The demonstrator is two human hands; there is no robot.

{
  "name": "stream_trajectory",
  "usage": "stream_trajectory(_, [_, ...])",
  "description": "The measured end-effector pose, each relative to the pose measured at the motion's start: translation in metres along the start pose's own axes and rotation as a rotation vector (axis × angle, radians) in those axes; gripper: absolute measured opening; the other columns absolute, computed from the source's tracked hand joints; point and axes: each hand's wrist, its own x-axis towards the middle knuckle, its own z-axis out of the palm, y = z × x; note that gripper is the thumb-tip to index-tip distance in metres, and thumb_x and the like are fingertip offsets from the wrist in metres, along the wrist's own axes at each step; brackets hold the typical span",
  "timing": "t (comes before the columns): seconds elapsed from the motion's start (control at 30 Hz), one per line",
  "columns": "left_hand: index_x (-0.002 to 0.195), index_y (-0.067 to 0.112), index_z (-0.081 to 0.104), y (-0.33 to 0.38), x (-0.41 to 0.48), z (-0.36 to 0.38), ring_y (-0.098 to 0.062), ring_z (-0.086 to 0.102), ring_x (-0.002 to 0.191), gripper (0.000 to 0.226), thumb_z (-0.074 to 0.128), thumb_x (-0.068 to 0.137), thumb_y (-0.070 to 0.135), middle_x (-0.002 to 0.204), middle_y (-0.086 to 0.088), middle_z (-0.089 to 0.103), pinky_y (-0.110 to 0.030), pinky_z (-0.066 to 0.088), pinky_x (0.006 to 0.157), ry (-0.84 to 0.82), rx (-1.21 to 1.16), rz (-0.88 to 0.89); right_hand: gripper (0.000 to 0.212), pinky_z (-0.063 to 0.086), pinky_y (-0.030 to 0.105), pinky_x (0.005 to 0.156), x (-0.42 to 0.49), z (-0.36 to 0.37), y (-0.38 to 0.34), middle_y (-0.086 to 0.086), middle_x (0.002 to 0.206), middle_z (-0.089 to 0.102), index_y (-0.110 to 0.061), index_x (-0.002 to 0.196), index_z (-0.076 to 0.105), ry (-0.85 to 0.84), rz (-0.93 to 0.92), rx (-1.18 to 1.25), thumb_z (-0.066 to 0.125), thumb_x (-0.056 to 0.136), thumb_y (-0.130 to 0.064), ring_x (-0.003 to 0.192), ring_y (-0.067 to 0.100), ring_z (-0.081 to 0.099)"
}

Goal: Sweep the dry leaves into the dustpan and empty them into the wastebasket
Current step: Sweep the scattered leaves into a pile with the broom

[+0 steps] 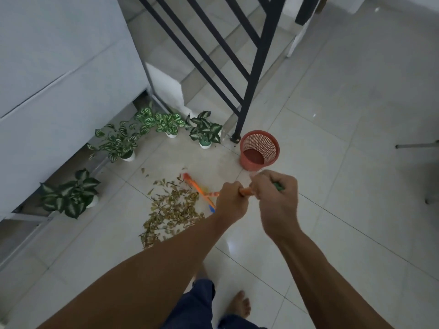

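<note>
A: Both forearms fill the near view, w/ a bare foot (241,305) below on the floor (344,115). Your left hand (231,201) is wrapped round the broom (198,192) handle lower down, right hand (276,200) clamped just above it near the green end. Each grip is closed tight on the stick, fingers curled right round.

B: Where's the stuff I'm after?

A: Leaves (172,211) sit in a loose pile left of the broom head, a few strays farther out toward the plants (118,141). Bin (259,150) stands upright by the railing (237,67) post, close beyond your hands. No dustpan in view, can't say where it is.

B: So what's the step?

A: Looks like gathering, i.e. early on. Nothing's in the bin yet as far as I can see.

B: Tips?

A: Keep the head flat to the tile & use short pulls; dry leaves are light, prob scatter if you flick. Work from the strays inward so the pile tightens instead of spreading. Steer w/ the lower hand, let the upper one pivot only. Watch the pots, bristles could knock one or shove leaves under the foliage. Aim to leave the heap on open tile nr the bin, w/ room for a pan in front.
</note>
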Motion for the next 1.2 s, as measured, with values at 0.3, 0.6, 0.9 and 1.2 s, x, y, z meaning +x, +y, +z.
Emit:
stream_trajectory(0.3, [0.089, 0.013, 0.056, 0.020, 0.036, -0.066, -0.025, 0.062, 0.079, 0.015, 0.049, 0.094, 0.025, 0.087, -0.007, 0.060, -0.030, 0.039, 0.062, 0.066, -0.089, 0.094, 0.029, 0.041, 0.016, 0.051, 0.044, 0.030, -0.028, 0.023, 0.050, 0.039, 0.015, 0.057, 0.052, -0.063, -0.121, -0.034, 0.055, 0.078, -0.004, 0.050, 0.017, 0.040])
stream_trajectory(0.6, [0.086, -0.026, 0.044, 0.075, -0.096, -0.185, -0.060, 0.042, 0.071, 0.034, 0.020, 0.096, -0.005, 0.076, -0.052, 0.040, -0.037, 0.012, 0.063, 0.763, -0.531, 0.335, 0.038, 0.025, 0.044, 0.045, 0.064, 0.057, 0.015, 0.021, 0.046, 0.026, 0.007, 0.049, 0.035, -0.432, -0.006, -0.001, 0.059, 0.076, -0.006, 0.046, 0.034, 0.021])
stream_trajectory(0.9, [0.087, 0.010, 0.057, 0.021, 0.085, -0.104, -0.030, 0.059, 0.080, 0.015, 0.050, 0.091, 0.023, 0.093, -0.014, 0.061, -0.033, 0.041, 0.063, 0.349, -0.317, -0.229, 0.037, 0.032, 0.021, 0.050, 0.145, 0.055, -0.046, 0.013, 0.043, 0.030, 0.003, 0.049, 0.040, -0.567, -0.094, 0.035, 0.056, 0.082, -0.002, 0.043, 0.020, 0.029])
stream_trajectory(1.2, [0.075, 0.023, 0.057, -0.093, 0.148, -0.079, -0.019, 0.069, 0.081, 0.010, 0.052, 0.080, 0.029, 0.074, 0.010, 0.059, -0.017, 0.043, 0.058, 0.418, -0.488, -0.401, 0.047, 0.022, 0.020, 0.047, 0.150, 0.134, 0.016, -0.009, 0.045, 0.023, -0.015, 0.046, 0.035, -0.940, -0.201, -0.088, 0.060, 0.078, 0.009, 0.043, 0.007, 0.023])
